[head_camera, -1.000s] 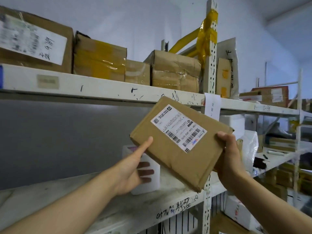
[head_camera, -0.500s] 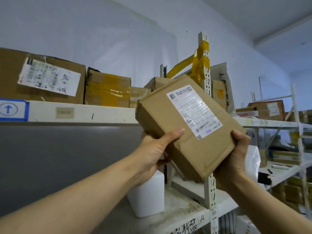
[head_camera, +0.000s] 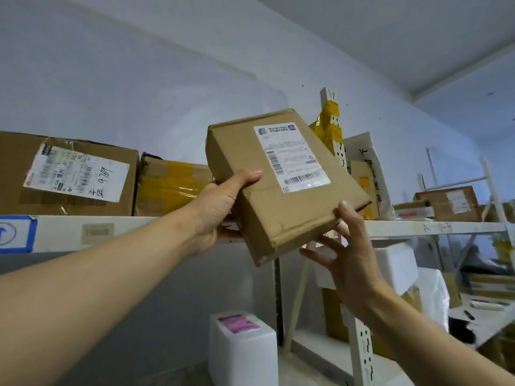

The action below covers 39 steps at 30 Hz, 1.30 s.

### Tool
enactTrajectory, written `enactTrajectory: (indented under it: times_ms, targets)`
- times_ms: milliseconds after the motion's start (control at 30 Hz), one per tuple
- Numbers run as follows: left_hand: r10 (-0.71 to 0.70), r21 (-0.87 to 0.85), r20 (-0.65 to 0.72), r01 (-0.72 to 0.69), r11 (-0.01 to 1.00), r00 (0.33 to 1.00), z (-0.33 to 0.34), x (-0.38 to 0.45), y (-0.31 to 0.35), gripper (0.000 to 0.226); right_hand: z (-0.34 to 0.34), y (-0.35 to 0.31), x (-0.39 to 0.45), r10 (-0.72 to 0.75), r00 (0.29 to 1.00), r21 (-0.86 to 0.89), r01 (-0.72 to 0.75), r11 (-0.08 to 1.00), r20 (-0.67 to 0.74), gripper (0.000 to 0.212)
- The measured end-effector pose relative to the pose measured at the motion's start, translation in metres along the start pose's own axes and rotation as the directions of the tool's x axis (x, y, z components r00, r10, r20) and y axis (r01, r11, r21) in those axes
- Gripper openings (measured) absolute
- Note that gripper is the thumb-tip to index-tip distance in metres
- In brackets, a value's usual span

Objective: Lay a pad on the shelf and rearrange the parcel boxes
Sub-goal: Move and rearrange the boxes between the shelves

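Parcel box: a flat brown cardboard parcel box point(head_camera: 281, 188) was held up in the air, tilted, in front of the upper shelf edge point(head_camera: 167, 232), at about the centre of the view, touching nothing but the two hands.
Label: a white shipping label point(head_camera: 291, 157) with barcodes sat on the box's upper face, toward 12 o'clock of the box.
Left hand: the left hand point(head_camera: 220, 210) gripped the box at its 9 o'clock edge, the thumb laid across the top face and the fingers curled underneath, out of sight.
Right hand: the right hand point(head_camera: 348, 254) was at the box's 4 o'clock corner, thumb tip touching the corner edge, fingers spread and straight under the box; whether those fingers touched its underside could not be told.
Upper shelf: from 9 o'clock toward the centre, a large carton point(head_camera: 69, 174) with a handwritten label stood beside a carton wrapped in yellow tape point(head_camera: 172, 188); the held box hid what lay behind it.
Upright: a white perforated shelf post point(head_camera: 335, 135) bound with yellow tape rose at 1 o'clock, behind the box.
Lower shelf: a white foam box point(head_camera: 242, 352) with a pink patch on top stood at 6 o'clock.
Far right: a labelled carton point(head_camera: 451, 203) sat on the neighbouring shelf at 3 o'clock.
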<state>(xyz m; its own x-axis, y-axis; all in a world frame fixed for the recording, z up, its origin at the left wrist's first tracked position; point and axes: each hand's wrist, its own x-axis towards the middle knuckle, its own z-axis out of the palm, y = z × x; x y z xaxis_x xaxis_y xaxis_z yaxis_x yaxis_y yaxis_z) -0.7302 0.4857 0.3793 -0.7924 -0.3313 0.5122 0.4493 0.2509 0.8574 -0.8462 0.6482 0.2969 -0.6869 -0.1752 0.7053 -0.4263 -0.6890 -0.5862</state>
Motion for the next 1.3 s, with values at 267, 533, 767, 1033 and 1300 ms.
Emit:
enactTrajectory:
  times_ms: [267, 533, 767, 1033, 1300]
  targets:
    - [0.002, 0.060, -0.040, 0.000, 0.998, 0.999, -0.005, 0.029, 0.029, 0.075, 0.023, -0.011, 0.043, 0.078, 0.997, 0.066, -0.077, 0.995, -0.016, 0.056]
    - [0.147, 0.223, -0.019, -0.139, 0.965, 0.989, 0.003, 0.052, 0.043, 0.063, 0.039, -0.024, 0.107, 0.064, 0.994, 0.053, -0.060, 0.997, -0.084, 0.072]
    - [0.369, 0.454, 0.022, -0.338, 0.824, 0.929, 0.019, 0.081, 0.039, 0.059, 0.051, -0.039, 0.156, 0.005, 0.986, 0.021, -0.001, 1.000, -0.165, 0.108]
    - [0.474, 0.487, -0.089, -0.377, 0.788, 0.876, 0.028, 0.132, 0.049, 0.050, 0.047, -0.040, 0.203, -0.025, 0.993, -0.039, 0.021, 0.999, -0.119, 0.086]
    - [0.520, 0.544, -0.139, -0.374, 0.751, 0.842, 0.041, 0.181, 0.039, 0.056, 0.025, -0.016, 0.260, -0.154, 0.984, -0.155, 0.138, 0.978, -0.095, 0.077]
